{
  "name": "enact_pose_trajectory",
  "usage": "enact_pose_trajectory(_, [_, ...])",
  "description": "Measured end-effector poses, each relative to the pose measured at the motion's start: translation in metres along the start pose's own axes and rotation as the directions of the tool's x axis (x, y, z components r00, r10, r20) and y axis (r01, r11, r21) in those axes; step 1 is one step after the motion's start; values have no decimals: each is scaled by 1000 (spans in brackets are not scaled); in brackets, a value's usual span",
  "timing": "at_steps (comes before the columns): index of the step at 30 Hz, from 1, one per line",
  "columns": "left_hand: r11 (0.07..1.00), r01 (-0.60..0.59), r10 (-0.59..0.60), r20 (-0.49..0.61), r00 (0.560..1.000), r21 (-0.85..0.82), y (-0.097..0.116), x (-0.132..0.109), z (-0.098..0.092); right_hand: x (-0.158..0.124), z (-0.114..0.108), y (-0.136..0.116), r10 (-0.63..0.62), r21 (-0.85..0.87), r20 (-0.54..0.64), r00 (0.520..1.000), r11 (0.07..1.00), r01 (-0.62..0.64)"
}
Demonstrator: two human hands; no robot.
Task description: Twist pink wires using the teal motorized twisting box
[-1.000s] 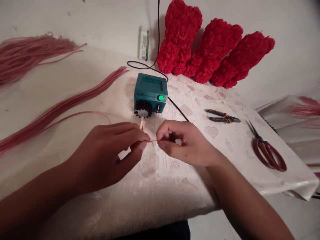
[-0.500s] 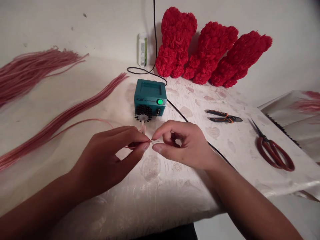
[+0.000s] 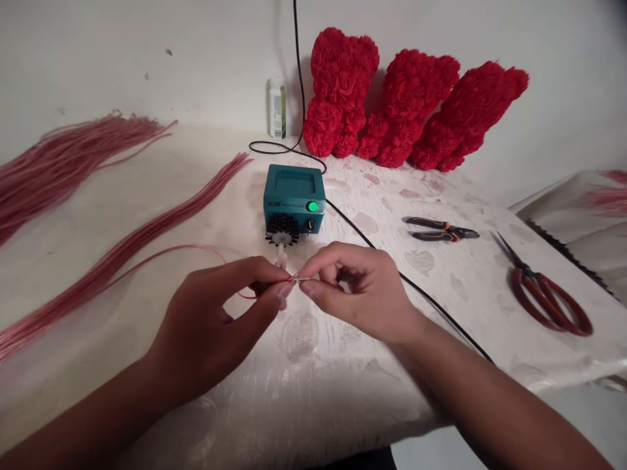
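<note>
My left hand [image 3: 220, 313] is closed, pinching a thin pink cord [image 3: 196, 247] between thumb and forefinger. Thumb and forefinger of my right hand [image 3: 357, 287] meet on a short, thin, pale wire-like piece [image 3: 304, 279] at the cord's end. The fingertips of both hands almost touch, and what joins there is too small to make out. Just behind them stands a small teal motor machine [image 3: 294, 196], its green button lit. A black-bristled wheel and a pale spindle tip [image 3: 281, 258] stick out from its front, partly behind my left fingers.
Bundles of pink cords [image 3: 147, 225] lie on the left. Three red rose bears [image 3: 343, 91] lean at the wall beside a white bottle [image 3: 277, 109]. Cutting pliers [image 3: 441, 230] and red-handled scissors [image 3: 548, 297] lie right. A black cable [image 3: 441, 312] crosses the patterned tablecloth.
The view has shifted slightly. My right thumb and forefinger, a little apart before, have closed on the thin piece. My left hand keeps its pinch on the cord.
</note>
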State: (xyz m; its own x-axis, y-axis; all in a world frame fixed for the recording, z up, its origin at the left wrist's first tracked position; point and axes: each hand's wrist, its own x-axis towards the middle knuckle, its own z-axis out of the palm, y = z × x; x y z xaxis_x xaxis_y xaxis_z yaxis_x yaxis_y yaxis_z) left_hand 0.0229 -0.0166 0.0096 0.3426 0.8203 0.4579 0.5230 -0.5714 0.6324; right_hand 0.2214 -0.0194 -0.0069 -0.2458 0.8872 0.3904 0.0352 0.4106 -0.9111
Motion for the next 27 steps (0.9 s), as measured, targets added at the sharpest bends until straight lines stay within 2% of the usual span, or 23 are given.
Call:
enact_pose_trajectory(6, [995,20,-17,26,1000,-95,2,0,0,1,3,-1,72,116,-26,997,991,-69])
enact_pose_trajectory(10, [995,-73,73,3,997,-74,-3,-1,3,0,3,1,89,146,10,996,985,-90])
enact_pose_trajectory(14, [978,-206,205,-87,975,-13,-6,-1,3,0,4,0,105,149,26,994,983,-107])
enact_pose_trajectory(17, [973,-231,231,-92,969,10,-5,-2,2,0,4,0,122,148,40,992,981,-126])
enact_pose_trajectory(22, [980,-198,197,-75,978,-4,-4,-3,3,-1,4,2,140,158,74,987,976,-150])
enact_pose_trajectory(27, [953,-303,303,-49,952,1,-8,-2,4,1,2,3,139,173,83,987,973,-151])
